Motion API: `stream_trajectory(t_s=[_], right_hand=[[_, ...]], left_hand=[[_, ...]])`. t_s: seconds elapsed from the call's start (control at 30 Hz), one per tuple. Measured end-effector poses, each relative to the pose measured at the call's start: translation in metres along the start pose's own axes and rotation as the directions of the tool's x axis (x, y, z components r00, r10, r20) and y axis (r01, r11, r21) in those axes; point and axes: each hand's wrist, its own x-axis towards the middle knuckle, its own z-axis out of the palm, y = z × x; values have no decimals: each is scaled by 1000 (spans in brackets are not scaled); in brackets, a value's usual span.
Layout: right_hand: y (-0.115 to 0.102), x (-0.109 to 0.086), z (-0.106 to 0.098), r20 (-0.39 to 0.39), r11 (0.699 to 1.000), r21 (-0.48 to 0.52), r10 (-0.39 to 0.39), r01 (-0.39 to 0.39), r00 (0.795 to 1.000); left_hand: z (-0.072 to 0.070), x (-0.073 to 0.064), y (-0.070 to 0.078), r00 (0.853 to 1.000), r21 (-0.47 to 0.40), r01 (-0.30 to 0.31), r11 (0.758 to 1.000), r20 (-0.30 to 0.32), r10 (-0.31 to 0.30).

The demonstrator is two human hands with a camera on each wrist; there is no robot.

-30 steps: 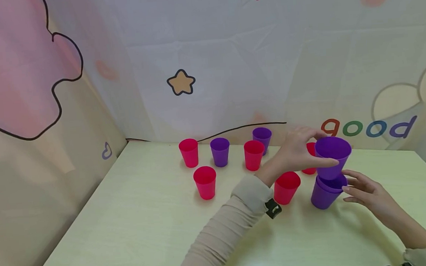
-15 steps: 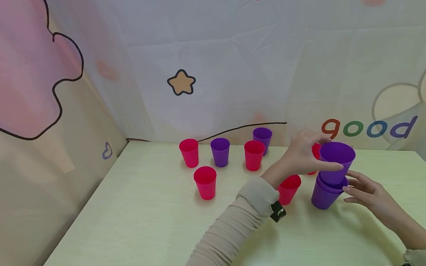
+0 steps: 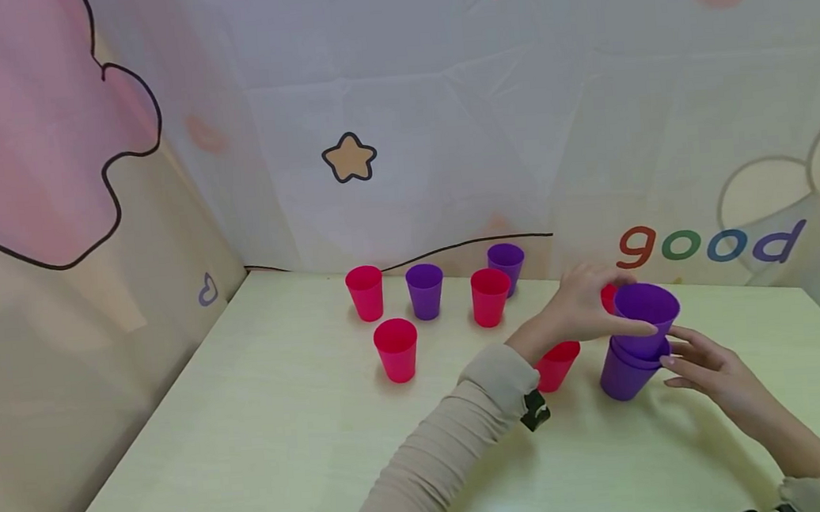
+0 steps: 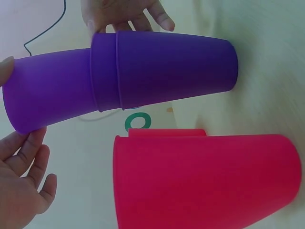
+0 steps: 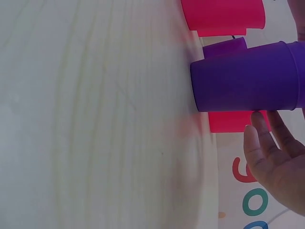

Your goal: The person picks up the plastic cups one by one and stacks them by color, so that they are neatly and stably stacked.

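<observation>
Between thumb and fingers, my left hand (image 3: 592,307) holds a purple cup (image 3: 643,301) near its rim, mouth up. The cup's lower part sits inside the top of a nested stack of purple cups (image 3: 622,378), whose two rims show close together in the left wrist view. That stack stands upright on the table. At its right side, my right hand (image 3: 718,377) rests relaxed fingertips against the wall near the rim, palm toward the cups in the right wrist view. A red cup (image 3: 558,371) stands left of the stack, partly covered by my left wrist.
Behind my left hand, another red cup (image 3: 609,297) is mostly hidden. Farther left stand red cups (image 3: 366,297) (image 3: 397,354) (image 3: 490,299) and purple cups (image 3: 425,295) (image 3: 506,257). A printed cloth backdrop (image 3: 432,167) rises behind the pale table (image 3: 253,457).
My left hand has moved slightly right and down, lowering the purple cup into the stack's mouth. My right hand has stayed at the stack's side.
</observation>
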Motion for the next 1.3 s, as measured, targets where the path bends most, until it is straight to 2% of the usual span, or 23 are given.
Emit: stream_trajectory(t_s=[0.17,0.37,0.47,0.63,0.87,1.3], right_hand=[[0,1,0,9,1000,23,-12,12,1000],[0,0,1,10,1000,20,-7,7,1000],[0,0,0,17,1000,27,-13,13,1000],[1,-1,0,15,1000,17,-11,11,1000],[3,0,-1,16,1000,9,8,-8,1000],[0,1,-2,12,1000,-14,11,-11,1000]], left_hand=[[5,2,-3,1000,35,12,999,28,-13],[12,3,-4,993,109,81,991,78,-90],[15,4,-4,989,126,92,988,100,-105],[21,7,-4,986,128,96,987,126,-112],[23,7,-3,977,126,142,982,142,-159],[23,7,-2,976,148,128,981,157,-151]])
